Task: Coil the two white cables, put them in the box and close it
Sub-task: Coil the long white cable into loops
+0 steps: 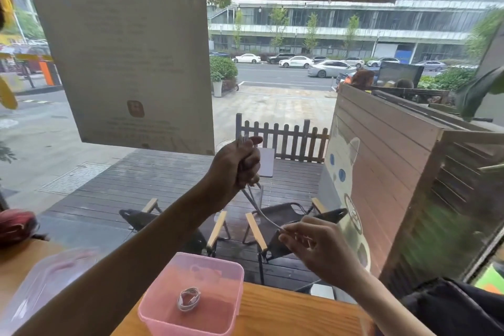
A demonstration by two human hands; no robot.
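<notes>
A pink translucent box stands open on the wooden table, low in the middle. One coiled white cable lies on its floor. My left hand is raised above the box, its fingers curled round several loops of the second white cable. A free strand runs down and to the right from that hand to my right hand, which pinches it between thumb and fingertips. The clear lid lies on the table to the left of the box, partly behind my left forearm.
The wooden table butts against a large window; a paper notice hangs on the glass above my hands. A red object sits at the far left edge. A dark bag lies at the lower right. Folding chairs stand outside.
</notes>
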